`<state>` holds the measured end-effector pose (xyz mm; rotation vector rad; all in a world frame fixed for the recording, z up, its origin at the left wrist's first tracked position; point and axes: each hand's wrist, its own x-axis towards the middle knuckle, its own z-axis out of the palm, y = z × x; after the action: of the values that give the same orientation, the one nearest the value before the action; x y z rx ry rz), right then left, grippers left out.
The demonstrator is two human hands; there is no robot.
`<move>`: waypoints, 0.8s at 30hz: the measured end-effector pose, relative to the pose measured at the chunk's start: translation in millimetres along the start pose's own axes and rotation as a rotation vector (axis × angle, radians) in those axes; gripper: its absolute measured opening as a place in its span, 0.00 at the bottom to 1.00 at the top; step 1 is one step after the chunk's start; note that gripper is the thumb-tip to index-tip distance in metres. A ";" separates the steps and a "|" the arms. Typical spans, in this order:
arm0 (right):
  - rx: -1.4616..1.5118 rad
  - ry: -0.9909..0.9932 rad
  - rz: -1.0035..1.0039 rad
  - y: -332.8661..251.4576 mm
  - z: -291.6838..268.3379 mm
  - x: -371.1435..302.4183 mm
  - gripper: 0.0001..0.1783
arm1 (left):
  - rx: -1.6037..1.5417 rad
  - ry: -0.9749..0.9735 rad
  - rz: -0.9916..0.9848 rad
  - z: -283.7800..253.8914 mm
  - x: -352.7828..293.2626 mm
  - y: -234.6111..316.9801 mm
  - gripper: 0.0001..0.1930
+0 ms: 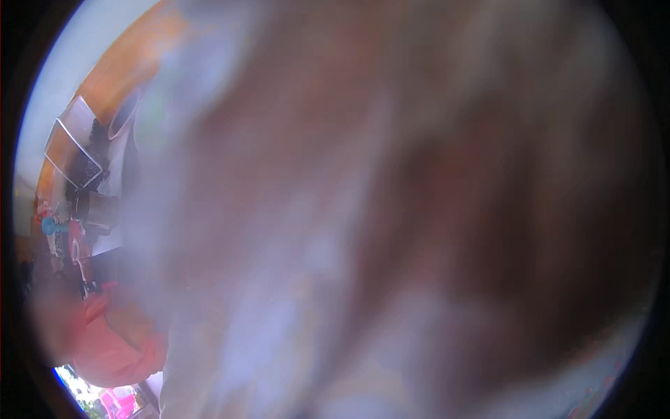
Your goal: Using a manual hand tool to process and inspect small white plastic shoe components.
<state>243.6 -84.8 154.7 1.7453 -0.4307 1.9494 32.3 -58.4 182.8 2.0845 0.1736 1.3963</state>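
A large blurred mass [419,209] in brown, pink and pale tones sits right against the lens and covers nearly the whole picture. It may be a hand or cloth; I cannot tell which. No fingers or outline of either hand can be made out, and nothing held is visible. Everything behind the blur is hidden.
A narrow strip shows at the left. There is an open laptop [73,146], a dark round container [124,115], a small blue object [50,225] among clutter, pink-red cloth [112,342] lower down, and an orange-brown wooden surface [132,56] above.
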 end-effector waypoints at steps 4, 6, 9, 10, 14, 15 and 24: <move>0.523 -0.692 0.027 8.3 -45.4 109.4 0.05 | 0.002 0.002 0.164 -44.1 -10.3 -6.9 0.11; 0.831 -0.977 -0.051 40.0 -58.0 149.3 0.05 | -0.002 0.040 0.179 4.4 -58.0 35.1 0.11; 1.244 -1.399 -0.150 102.0 -64.8 188.4 0.06 | -0.060 0.048 0.243 2.9 -30.7 9.9 0.11; 1.389 -1.530 -0.168 115.7 -68.4 208.4 0.06 | -0.083 0.042 0.281 8.0 -34.9 14.2 0.11; 2.371 -1.883 -0.018 199.1 -7.0 162.4 0.13 | -0.112 0.079 0.308 16.6 -14.9 8.8 0.11; 2.392 -1.876 -0.024 189.7 -9.5 147.7 0.13 | -0.118 0.081 0.318 16.5 -14.3 10.1 0.11; 3.854 -0.618 0.020 112.1 10.3 75.3 0.09 | -0.297 0.044 0.422 27.3 -16.3 22.3 0.11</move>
<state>185.8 -172.8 240.0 -0.1979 -1.4996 0.4750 44.1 -94.6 175.3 1.9069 -0.4559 1.5954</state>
